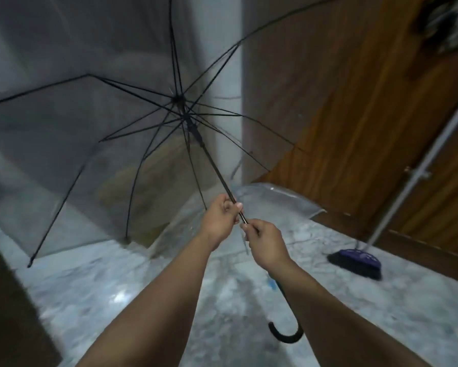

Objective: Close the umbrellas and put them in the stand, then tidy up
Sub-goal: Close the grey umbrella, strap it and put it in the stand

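over marble floor [116,287], left hand [220,221] and right hand [264,242] grip open umbrella [193,133] shaft, tip pointing up-left.

A home entryway: a marbled tile floor [95,287] runs up to a wooden door [341,123], with a broom [354,263] leaning just beside that door.

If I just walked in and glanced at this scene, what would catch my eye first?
First, the big open transparent umbrella with black ribs, filling the left and centre of the view. Both hands grip its black shaft: the left hand higher up, the right hand just below, with the curved handle hanging under the right forearm. To the right, a broom leans against the wooden door, its purple head on the marble floor.
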